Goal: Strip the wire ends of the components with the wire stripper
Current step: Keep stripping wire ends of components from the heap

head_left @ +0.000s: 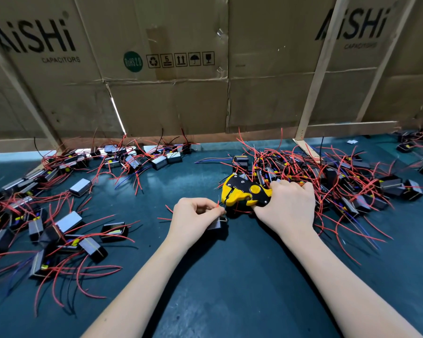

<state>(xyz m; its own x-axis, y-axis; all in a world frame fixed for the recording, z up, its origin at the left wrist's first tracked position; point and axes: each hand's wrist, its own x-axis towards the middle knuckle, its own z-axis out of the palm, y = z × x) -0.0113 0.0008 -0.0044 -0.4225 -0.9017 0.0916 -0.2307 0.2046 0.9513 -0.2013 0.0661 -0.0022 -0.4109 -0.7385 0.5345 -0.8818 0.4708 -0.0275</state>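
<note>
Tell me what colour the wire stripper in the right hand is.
Yellow and black, seen in the head view: the wire stripper sits in the right hand.

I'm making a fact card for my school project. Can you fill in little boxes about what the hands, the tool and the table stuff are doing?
Left hand: pinches a red wire of a small black component
Right hand: grips the yellow and black wire stripper
Stripper head: points at the red wire end
Right pile: many components with red wires
Left pile: more components, spread out
Table: dark green mat
Behind: cardboard boxes marked AiSHi Capacitors
</note>
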